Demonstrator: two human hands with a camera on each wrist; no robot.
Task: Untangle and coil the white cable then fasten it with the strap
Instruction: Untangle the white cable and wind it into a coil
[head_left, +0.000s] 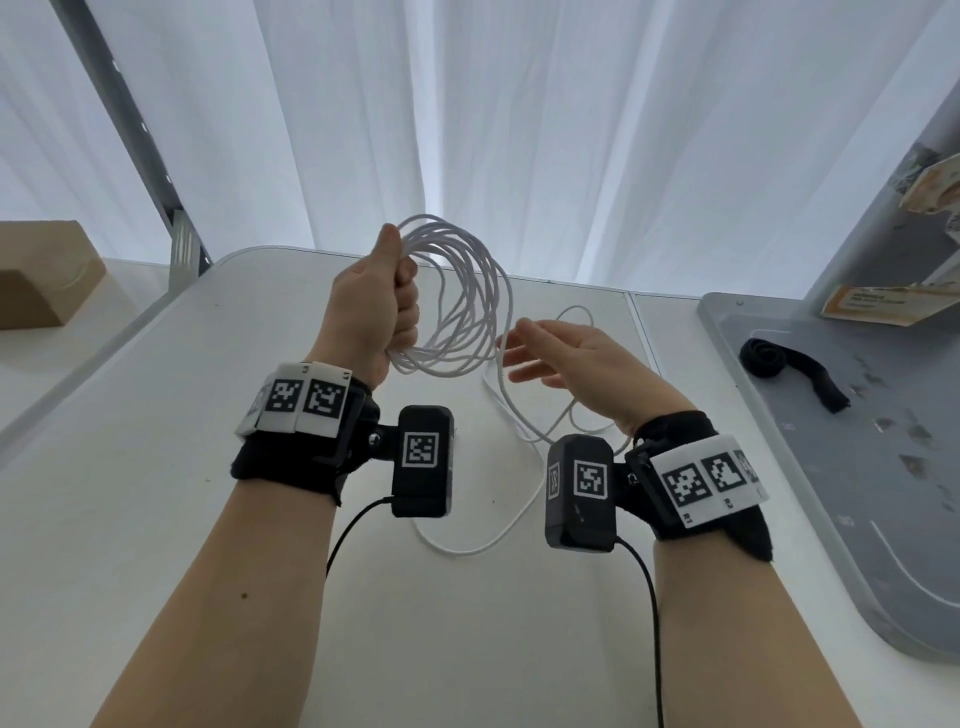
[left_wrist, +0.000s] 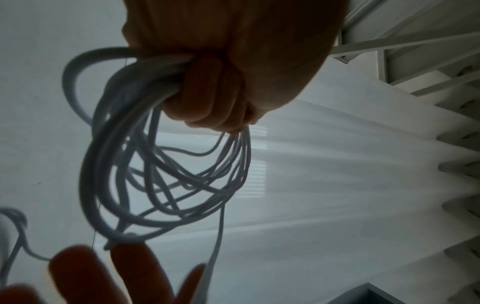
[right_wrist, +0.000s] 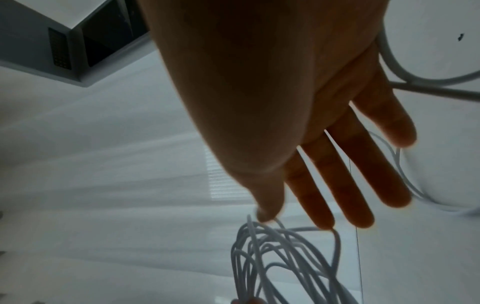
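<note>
Above the white tabletop (head_left: 156, 519), the left hand (head_left: 376, 306) is fisted around several loose loops of thin white cable (head_left: 467, 312), held upright. Just beside the coil, the right hand (head_left: 571, 358) has straight, spread fingers gripping nothing. Slack cable trails down onto the table. Farther right, a grey tray (head_left: 810, 467) holds the black fabric strap (head_left: 789, 364), partly rolled.

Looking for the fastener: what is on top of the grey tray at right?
A black fabric strap, partly rolled, lies on the grey tray. Nothing covers it; the tray's right part runs out of frame.
</note>
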